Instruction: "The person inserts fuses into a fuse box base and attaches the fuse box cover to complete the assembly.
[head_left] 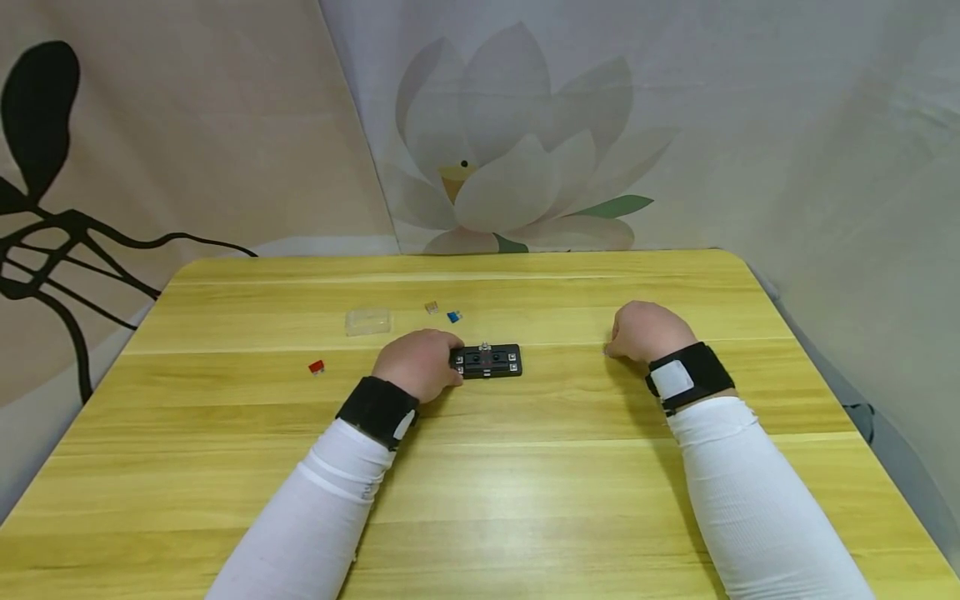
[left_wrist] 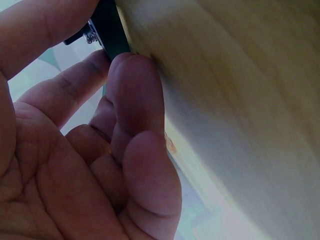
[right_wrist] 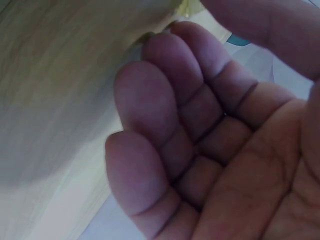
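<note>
The left hand (head_left: 418, 365) is gripping the left end of a black rectangular block (head_left: 489, 362), thumb on the near edge and fingers at the far side. The block is lying on the wooden table (head_left: 540, 492), near the middle, its metal fittings facing up and a small metal stud (head_left: 485, 347) standing at its far edge. Over to the right, well apart from the block, the right hand (head_left: 649, 332) is curling its fingers low at the tabletop, a tiny pale speck (head_left: 606, 351) showing by the fingertips; whether it's pinching that speck, the views aren't telling. Beyond the left hand, a clear plastic case (head_left: 367, 322) is resting on the wood, and just right of it a tan piece (head_left: 431, 307) and a blue piece (head_left: 453, 317) are sitting near each other. Farther left, a red piece (head_left: 317, 366) is lying alone. Both wrists are wearing black bands (head_left: 378, 412) above white sleeves (head_left: 300, 517), and behind it all a lotus-printed cloth (head_left: 517, 150) is hanging.
</note>
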